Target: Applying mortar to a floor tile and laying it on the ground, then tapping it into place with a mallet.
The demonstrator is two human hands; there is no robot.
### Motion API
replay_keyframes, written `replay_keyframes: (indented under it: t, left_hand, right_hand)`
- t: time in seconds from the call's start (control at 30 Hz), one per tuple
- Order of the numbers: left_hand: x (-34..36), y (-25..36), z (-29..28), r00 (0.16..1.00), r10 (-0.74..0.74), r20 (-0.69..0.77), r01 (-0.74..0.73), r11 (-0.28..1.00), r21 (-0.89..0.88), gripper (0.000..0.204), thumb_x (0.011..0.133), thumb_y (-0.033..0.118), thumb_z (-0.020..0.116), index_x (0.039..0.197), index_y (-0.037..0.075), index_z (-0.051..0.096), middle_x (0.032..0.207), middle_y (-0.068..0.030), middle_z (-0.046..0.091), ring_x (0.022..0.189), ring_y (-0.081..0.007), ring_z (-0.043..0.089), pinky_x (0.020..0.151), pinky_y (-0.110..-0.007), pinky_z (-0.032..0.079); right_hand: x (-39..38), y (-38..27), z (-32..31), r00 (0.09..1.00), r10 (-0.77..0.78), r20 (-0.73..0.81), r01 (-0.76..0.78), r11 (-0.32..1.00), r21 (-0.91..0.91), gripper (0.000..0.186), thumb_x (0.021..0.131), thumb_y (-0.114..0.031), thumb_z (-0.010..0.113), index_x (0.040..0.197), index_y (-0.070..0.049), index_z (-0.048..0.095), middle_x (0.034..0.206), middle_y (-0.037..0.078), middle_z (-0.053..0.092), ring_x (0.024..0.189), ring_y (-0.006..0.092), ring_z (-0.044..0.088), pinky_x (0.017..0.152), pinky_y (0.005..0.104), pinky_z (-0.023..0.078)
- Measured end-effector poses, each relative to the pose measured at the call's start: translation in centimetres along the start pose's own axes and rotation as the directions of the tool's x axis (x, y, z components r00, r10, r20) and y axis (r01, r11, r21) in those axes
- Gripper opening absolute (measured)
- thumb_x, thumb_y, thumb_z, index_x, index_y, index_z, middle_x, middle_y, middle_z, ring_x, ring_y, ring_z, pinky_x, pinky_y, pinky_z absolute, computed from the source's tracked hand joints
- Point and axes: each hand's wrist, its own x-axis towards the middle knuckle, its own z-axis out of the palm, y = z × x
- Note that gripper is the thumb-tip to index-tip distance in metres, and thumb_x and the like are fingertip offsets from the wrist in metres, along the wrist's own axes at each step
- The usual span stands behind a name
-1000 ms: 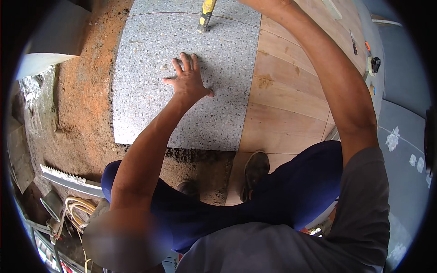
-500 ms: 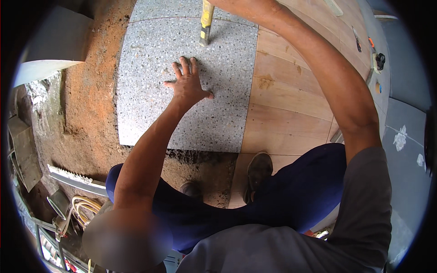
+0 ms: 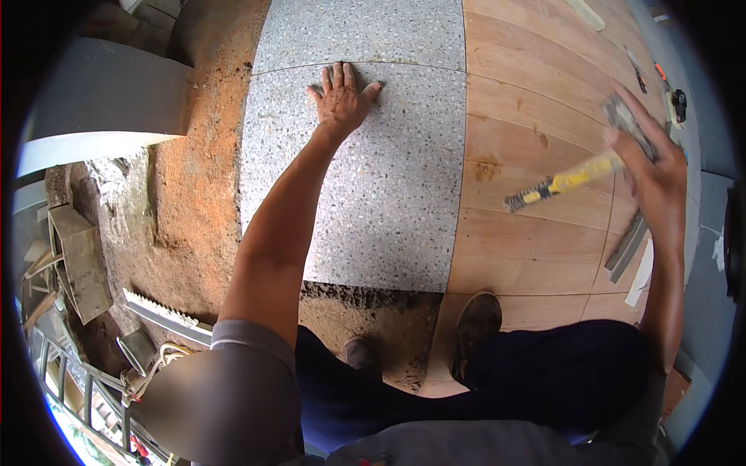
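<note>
My left hand (image 3: 340,105) lies flat with fingers spread on a grey speckled tile (image 3: 381,186), its fingertips at the joint with another speckled tile (image 3: 357,31) beyond. To the right, my right hand (image 3: 659,175) is closed around the grey head end of a hammer (image 3: 575,177). The yellow and black handle sticks out to the left, raised over wood-look floor planks (image 3: 528,248) and apart from the tile. Slight blur softens the hammer.
Bare brown soil (image 3: 206,155) borders the tile on the left; a notched, toothed strip (image 3: 167,317) lies there. A grey box-like block (image 3: 116,89) stands at the far left. A knife (image 3: 636,70), a grey metal bar (image 3: 626,247) and my shoe (image 3: 475,330) are on the planks.
My right hand has swung right and nearer, taking the hammer from above the speckled tile to over the planks. My left hand has slid farther up the tile to the joint.
</note>
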Motion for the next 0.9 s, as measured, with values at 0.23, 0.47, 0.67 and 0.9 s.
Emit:
replay_keyframes:
  t: [0.23,0.47,0.67,0.9]
  left_hand:
    - [3.7,1.1,1.4,0.992,0.053,-0.113,-0.047,0.998,0.05,0.097,0.099,0.077,0.026,0.164,0.005,0.02,0.171,-0.0148,0.019,0.158,-0.0385,0.013,0.12,-0.073,0.01]
    - [0.8,1.3,1.5,0.991,0.121,-0.053,-0.116,0.989,0.087,0.094,0.1,0.075,0.031,0.163,0.005,0.022,0.171,-0.0144,0.021,0.157,-0.0396,0.015,0.121,-0.072,0.009]
    - [4.3,-3.1,2.4,0.997,-0.081,-0.015,0.083,0.979,0.188,0.096,0.094,0.084,0.012,0.166,0.021,0.012,0.172,-0.0122,0.015,0.157,-0.0381,0.014,0.121,-0.072,0.008]
    - [6.6,-13.8,1.9,0.946,-0.296,-0.129,0.309,0.947,0.093,0.103,0.094,0.085,0.02,0.165,0.01,0.018,0.172,-0.0126,0.017,0.159,-0.0339,0.014,0.124,-0.066,0.007]
  right_hand:
    - [-1.7,3.3,-1.5,0.991,0.135,-0.015,-0.135,0.991,-0.013,0.048,0.095,-0.016,0.07,0.143,-0.019,0.065,0.059,-0.009,0.043,0.05,0.0012,0.033,0.047,0.0188,0.03]
    - [-1.9,2.2,-0.2,0.987,0.151,0.045,-0.155,0.984,0.085,0.047,0.095,-0.012,0.07,0.142,-0.021,0.066,0.072,-0.009,0.055,0.057,0.0006,0.038,0.049,0.0184,0.033]
    - [-2.7,2.7,-0.9,0.994,0.104,0.034,-0.107,0.987,0.116,0.047,0.094,-0.012,0.071,0.14,-0.02,0.067,0.075,-0.009,0.058,0.059,0.0002,0.04,0.05,0.0184,0.033]
    - [-2.7,4.2,1.0,0.998,-0.053,0.024,0.052,0.998,0.039,0.046,0.095,-0.016,0.07,0.141,-0.016,0.066,0.096,0.0,0.071,0.054,0.0006,0.043,0.047,0.0183,0.039]
